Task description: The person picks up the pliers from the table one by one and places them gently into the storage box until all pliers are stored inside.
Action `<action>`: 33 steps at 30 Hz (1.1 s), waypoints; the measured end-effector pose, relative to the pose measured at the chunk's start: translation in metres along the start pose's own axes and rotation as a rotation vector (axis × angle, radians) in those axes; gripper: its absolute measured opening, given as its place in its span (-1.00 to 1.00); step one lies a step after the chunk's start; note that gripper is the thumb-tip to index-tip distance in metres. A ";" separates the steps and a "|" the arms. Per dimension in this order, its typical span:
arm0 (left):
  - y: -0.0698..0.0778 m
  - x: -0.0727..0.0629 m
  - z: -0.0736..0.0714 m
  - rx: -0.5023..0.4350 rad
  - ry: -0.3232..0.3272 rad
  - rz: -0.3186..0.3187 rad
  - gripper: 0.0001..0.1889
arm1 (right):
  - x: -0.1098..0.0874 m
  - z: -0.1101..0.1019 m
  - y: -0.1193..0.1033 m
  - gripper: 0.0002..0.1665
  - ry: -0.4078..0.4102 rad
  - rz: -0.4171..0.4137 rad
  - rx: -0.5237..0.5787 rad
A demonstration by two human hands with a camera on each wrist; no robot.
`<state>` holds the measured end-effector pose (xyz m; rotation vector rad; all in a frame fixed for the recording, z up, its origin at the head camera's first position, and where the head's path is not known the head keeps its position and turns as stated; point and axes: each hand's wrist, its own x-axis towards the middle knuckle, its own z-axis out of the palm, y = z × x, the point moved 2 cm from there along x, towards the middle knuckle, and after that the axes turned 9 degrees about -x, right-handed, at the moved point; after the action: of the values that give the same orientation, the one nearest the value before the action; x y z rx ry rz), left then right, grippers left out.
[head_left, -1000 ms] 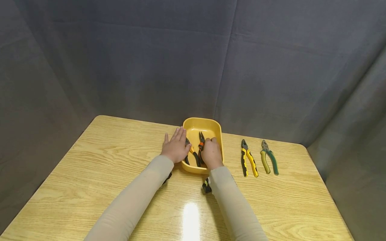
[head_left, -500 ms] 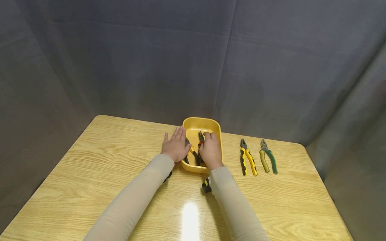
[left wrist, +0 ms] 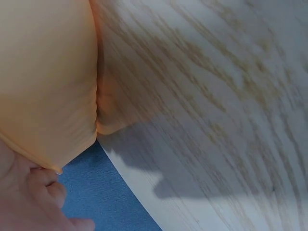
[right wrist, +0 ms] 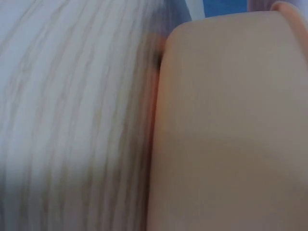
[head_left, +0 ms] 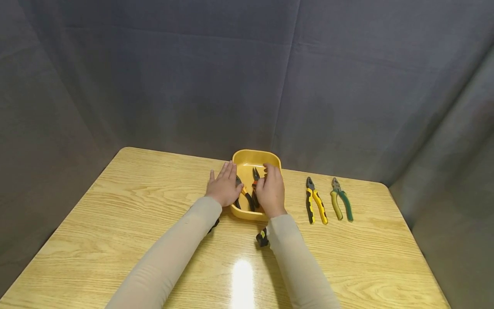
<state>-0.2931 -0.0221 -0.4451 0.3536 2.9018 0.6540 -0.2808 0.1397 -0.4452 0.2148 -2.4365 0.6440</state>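
Note:
A yellow plastic bin (head_left: 256, 153) stands near the table's back edge. Inside lie pliers with black and orange-yellow handles (head_left: 247, 196) at the left and needle-nose pliers with red-orange and black handles (head_left: 256, 174) beside them. My left hand (head_left: 224, 189) rests on the bin's left rim with its fingers straight; part of that hand (left wrist: 29, 197) shows low in the left wrist view beside the bin wall (left wrist: 48, 77). Over the bin's right side is my right hand (head_left: 272, 194), its fingers loosely bent and apart from the needle-nose pliers' tips. Its palm side is hidden. The bin wall (right wrist: 231, 120) fills much of the right wrist view.
To the right of the bin lie yellow-and-black pliers (head_left: 316, 201) and green-handled pliers (head_left: 342, 199), both with handles spread. The wooden table (head_left: 154, 197) has rounded back corners. Grey curtain (head_left: 193, 86) hangs behind and at the sides.
The right hand's fingers have uncurled from beside the needle-nose pliers and lifted toward the bin's right side. The left hand and the pliers stay where they were.

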 end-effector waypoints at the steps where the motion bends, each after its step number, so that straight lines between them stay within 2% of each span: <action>1: 0.000 0.000 0.000 -0.001 -0.001 0.000 -0.22 | 0.000 -0.001 0.000 -0.56 0.025 -0.010 0.012; 5: 0.000 0.001 0.000 -0.005 0.003 0.004 -0.22 | 0.000 -0.006 0.000 -0.59 0.139 -0.036 0.052; 8: 0.000 0.002 0.001 -0.010 0.008 0.012 -0.22 | 0.000 -0.009 0.001 -0.59 0.220 -0.027 0.061; 12: -0.001 0.004 0.002 -0.015 0.009 0.017 -0.21 | -0.001 -0.012 0.003 -0.58 0.248 0.033 0.076; 18: -0.004 0.005 0.005 -0.016 0.004 0.013 -0.21 | -0.003 -0.012 0.007 -0.55 0.163 0.161 0.156; 24: -0.003 0.003 0.007 -0.031 0.001 0.028 -0.21 | -0.005 -0.014 0.012 -0.56 0.037 0.249 0.214; 27: -0.004 0.003 0.007 -0.031 -0.001 0.029 -0.21 | -0.007 -0.017 0.014 -0.57 -0.010 0.277 0.232; 33: -0.007 0.005 0.008 -0.023 0.005 0.029 -0.20 | -0.011 -0.025 0.018 -0.55 -0.040 0.296 0.246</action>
<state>-0.2982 -0.0237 -0.4561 0.3922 2.8962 0.6924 -0.2643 0.1680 -0.4414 -0.0382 -2.4446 1.0809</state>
